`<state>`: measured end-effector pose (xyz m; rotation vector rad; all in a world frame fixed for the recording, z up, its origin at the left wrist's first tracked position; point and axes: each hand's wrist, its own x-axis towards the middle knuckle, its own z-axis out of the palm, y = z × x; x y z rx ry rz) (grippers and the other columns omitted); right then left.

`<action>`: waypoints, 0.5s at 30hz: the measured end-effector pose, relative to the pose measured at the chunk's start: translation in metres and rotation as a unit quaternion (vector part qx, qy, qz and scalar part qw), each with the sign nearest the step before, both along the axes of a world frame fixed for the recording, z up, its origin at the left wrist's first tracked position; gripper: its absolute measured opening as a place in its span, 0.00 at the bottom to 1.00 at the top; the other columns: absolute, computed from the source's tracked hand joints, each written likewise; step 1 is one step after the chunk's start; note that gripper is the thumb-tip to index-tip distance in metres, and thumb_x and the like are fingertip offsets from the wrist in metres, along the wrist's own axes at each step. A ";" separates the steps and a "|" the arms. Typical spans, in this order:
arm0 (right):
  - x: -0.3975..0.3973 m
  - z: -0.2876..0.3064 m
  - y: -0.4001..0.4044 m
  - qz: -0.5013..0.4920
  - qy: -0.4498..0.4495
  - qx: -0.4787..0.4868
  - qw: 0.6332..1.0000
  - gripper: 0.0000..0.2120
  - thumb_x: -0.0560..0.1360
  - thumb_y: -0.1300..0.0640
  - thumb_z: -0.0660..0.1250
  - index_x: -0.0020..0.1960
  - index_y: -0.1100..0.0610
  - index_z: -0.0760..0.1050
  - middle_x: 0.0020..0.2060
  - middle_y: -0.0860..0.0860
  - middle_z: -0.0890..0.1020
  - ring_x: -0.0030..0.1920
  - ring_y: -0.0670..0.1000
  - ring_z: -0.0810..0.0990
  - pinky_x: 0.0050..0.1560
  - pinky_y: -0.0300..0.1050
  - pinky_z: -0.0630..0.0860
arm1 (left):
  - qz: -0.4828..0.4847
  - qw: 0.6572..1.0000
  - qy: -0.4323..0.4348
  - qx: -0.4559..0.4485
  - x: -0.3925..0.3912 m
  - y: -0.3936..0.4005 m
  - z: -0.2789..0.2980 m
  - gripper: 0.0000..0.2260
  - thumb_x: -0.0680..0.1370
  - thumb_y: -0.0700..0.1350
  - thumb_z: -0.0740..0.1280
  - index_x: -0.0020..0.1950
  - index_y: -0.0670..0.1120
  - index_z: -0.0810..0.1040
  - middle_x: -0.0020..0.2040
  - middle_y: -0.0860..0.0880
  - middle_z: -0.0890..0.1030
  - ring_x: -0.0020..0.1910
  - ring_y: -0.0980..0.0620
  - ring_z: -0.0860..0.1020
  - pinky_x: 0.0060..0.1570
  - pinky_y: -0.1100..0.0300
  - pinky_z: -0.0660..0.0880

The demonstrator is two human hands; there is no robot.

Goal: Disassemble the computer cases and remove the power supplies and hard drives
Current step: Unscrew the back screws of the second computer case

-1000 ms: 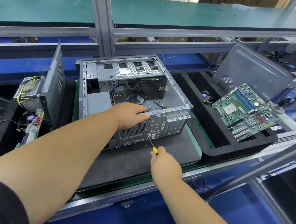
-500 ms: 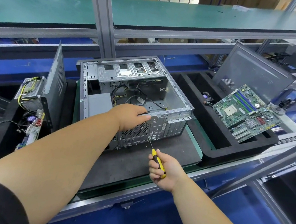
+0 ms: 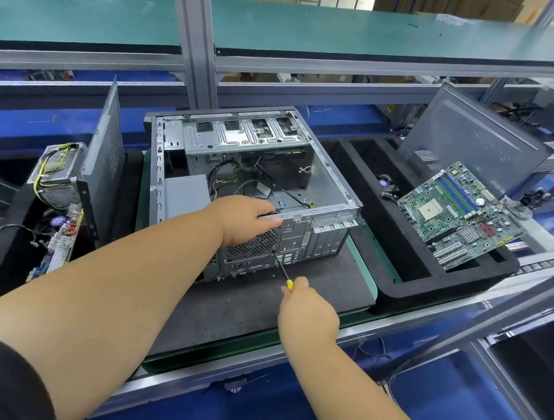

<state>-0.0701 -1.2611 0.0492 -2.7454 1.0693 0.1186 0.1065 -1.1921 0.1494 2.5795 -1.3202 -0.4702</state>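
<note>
Your left hand (image 3: pixel 246 220) reaches into the open computer case (image 3: pixel 253 190) on the table (image 3: pixel 294 299), fingers curled over its rear rim; your right hand (image 3: pixel 308 309) grips the screwdriver (image 3: pixel 283 268), tip at the rear panel; handle mostly hidden.

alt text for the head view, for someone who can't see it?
A person's left hand grips the rear top edge of an open computer case while the right hand holds a yellow-handled screwdriver to its back panel. A green motherboard lies in a black foam tray at right.
</note>
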 end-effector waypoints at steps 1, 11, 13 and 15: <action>0.000 -0.002 -0.003 -0.012 -0.022 0.044 0.999 0.13 0.84 0.44 0.52 0.54 0.54 0.67 0.36 0.48 0.73 0.33 0.51 0.72 0.26 0.43 0.59 | 0.000 1.000 0.000 -0.001 0.000 0.000 0.000 0.18 0.83 0.60 0.54 0.66 0.54 0.75 0.60 0.49 0.80 0.57 0.48 0.76 0.59 0.53 0.73; -0.016 0.000 -0.032 -0.218 -0.208 0.843 0.445 0.16 0.78 0.47 0.63 0.42 0.60 0.75 0.28 0.50 0.70 0.20 0.45 0.60 0.20 0.38 0.61 | -0.008 1.000 -0.001 0.006 0.003 -0.001 -0.001 0.19 0.83 0.60 0.54 0.65 0.53 0.75 0.59 0.50 0.80 0.56 0.48 0.76 0.58 0.52 0.73; -0.015 0.001 -0.027 -0.206 -0.209 0.839 0.457 0.16 0.79 0.47 0.61 0.41 0.58 0.73 0.24 0.48 0.65 0.19 0.45 0.58 0.19 0.38 0.57 | -0.008 1.000 0.000 0.005 0.004 -0.001 -0.002 0.19 0.83 0.60 0.54 0.65 0.53 0.75 0.58 0.50 0.80 0.53 0.49 0.75 0.57 0.52 0.73; -0.013 -0.001 -0.023 -0.221 -0.215 0.806 0.506 0.19 0.82 0.45 0.57 0.40 0.56 0.72 0.23 0.47 0.62 0.19 0.45 0.55 0.20 0.38 0.54 | -0.008 1.000 0.000 0.005 0.004 -0.001 -0.002 0.18 0.83 0.60 0.54 0.64 0.53 0.76 0.56 0.50 0.80 0.52 0.49 0.75 0.56 0.52 0.73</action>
